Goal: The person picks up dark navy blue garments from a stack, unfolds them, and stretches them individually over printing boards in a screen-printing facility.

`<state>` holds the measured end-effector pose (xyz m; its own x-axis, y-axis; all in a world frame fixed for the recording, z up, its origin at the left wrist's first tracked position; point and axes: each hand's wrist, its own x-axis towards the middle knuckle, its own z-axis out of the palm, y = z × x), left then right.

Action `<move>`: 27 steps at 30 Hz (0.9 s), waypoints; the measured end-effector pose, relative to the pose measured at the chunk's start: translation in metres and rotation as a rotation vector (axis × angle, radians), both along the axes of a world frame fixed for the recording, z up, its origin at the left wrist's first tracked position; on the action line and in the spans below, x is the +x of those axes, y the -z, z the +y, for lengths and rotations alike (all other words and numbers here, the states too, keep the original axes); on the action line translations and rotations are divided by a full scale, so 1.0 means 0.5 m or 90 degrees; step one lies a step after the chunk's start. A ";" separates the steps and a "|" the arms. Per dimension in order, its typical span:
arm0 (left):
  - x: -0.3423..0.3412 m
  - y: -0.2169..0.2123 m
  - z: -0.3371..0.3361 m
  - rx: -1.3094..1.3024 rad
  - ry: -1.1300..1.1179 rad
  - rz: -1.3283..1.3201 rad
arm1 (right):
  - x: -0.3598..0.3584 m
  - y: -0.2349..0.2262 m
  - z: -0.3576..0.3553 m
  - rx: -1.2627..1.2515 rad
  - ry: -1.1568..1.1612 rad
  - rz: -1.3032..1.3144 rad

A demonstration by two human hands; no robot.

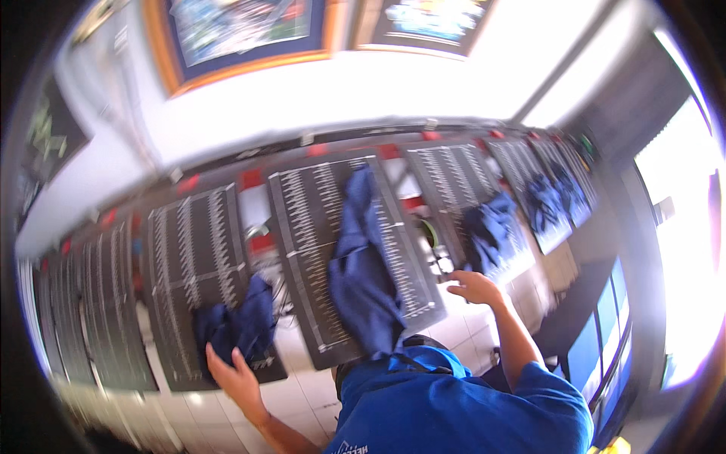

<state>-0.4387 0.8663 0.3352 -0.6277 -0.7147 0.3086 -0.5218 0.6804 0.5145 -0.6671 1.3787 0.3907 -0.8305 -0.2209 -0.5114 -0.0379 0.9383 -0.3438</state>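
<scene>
A dark blue cloth garment (363, 265) lies lengthwise on the black board (299, 227) in front of me, its lower end hanging over the near edge by my waist. My left hand (236, 382) is open, fingers apart, beside a crumpled blue cloth (240, 325) on the board to the left (170, 303). Whether it touches that cloth I cannot tell. My right hand (475, 287) is held out over the gap right of the middle board, near another bunched blue cloth (491, 234). Its fingers are loosely bent and appear empty.
Several black boards with white ruler-like markings stand in a row, among them one at the far left (113, 303). More blue cloths (552, 200) lie on boards at the right. Framed pictures (249, 64) hang on the white wall behind. A dark cabinet (586, 325) stands at right.
</scene>
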 end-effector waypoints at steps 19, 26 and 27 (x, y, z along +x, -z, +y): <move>-0.423 -0.158 1.398 0.268 1.216 -0.229 | 0.349 0.203 0.849 -0.160 0.353 -0.075; -0.564 -0.108 1.718 0.206 1.307 -0.330 | 0.375 0.207 1.062 -0.171 0.519 -0.018; -0.587 -0.099 1.761 0.195 1.320 -0.326 | 0.365 0.186 1.094 -0.189 0.519 -0.038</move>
